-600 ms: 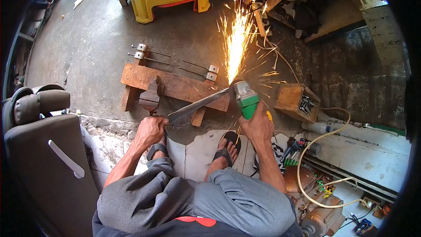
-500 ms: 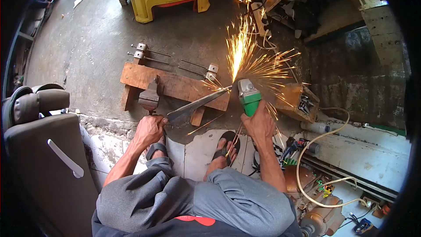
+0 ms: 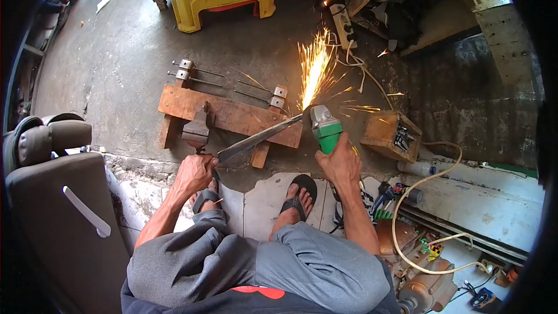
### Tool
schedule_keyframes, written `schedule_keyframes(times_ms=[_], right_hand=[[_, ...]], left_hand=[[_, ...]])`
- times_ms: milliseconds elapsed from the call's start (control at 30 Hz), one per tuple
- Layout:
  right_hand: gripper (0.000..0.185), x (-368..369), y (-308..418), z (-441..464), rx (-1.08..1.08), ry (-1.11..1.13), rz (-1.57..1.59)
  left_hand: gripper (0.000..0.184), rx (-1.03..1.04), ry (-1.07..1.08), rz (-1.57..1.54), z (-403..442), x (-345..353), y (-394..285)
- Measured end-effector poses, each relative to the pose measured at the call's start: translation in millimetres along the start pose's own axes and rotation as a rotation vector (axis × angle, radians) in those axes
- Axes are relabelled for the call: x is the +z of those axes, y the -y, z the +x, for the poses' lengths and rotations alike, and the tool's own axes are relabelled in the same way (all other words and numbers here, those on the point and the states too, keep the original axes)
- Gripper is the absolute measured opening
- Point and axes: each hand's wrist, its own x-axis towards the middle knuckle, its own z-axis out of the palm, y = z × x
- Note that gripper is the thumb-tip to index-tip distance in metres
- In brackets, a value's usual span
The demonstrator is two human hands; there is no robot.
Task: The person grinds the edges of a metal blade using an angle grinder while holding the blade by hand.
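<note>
My left hand (image 3: 197, 171) is closed round the near end of a long dark metal blade (image 3: 258, 138), which slants up to the right across a low wooden bench (image 3: 232, 114). In my right hand (image 3: 340, 161) is a green and silver angle grinder (image 3: 326, 129), its disc at the blade's far end. Bright sparks (image 3: 315, 75) spray away from that contact. A small vise (image 3: 196, 131) is fixed to the bench, just above my left hand. Metal clamps with long rods (image 3: 185, 68) stand at the bench's far side.
A yellow stool (image 3: 229, 1) stands beyond the bench. Right of the grinder are a wooden box of metal pieces (image 3: 388, 135) and a power strip (image 3: 343, 26). A pale hose (image 3: 397, 215) curves past tools and a rusty motor (image 3: 430, 285). A grey seat (image 3: 64, 209) is at left.
The spray of sparks has changed shape and is narrower than just before. The grinder has shifted slightly left, still at the blade's far end. Both hands keep their hold.
</note>
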Motion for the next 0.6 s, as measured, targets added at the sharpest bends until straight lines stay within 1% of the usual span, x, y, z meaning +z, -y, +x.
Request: schedule_keyframes(times_ms=[100,167,200,233,300,433,600], right_hand=[[0.059,-0.2,-0.2,-7.6,-0.057,0.033,0.027],[0.057,0.0,4.0,-27.7,-0.055,0.118,0.069],[0.056,1.5,3.6,-35.5,-0.084,0.122,0.107],[0.056,1.8,2.7,-39.8,-0.082,0.128,0.107],[0.054,3.9,1.3,-46.2,-0.106,0.150,0.081],[0.053,5.2,-2.0,-43.2,-0.092,0.148,0.065],[0.052,7.8,-1.9,-38.1,-0.133,0.110,0.075]], left_hand=[[0.027,-0.001,-0.008,-0.035,-3.1,-0.5,-0.3],[0.028,-0.037,0.024,-0.003,-8.6,-1.4,-2.3],[0.028,-0.095,0.047,-0.029,-12.9,-6.0,-8.2],[0.028,-0.099,0.052,-0.029,-14.5,-2.6,-4.8],[0.029,-0.030,0.001,-0.046,-17.6,3.9,4.7],[0.028,-0.024,0.013,-0.044,-16.0,5.0,6.5],[0.028,-0.043,0.031,-0.041,-15.5,5.7,8.4]])
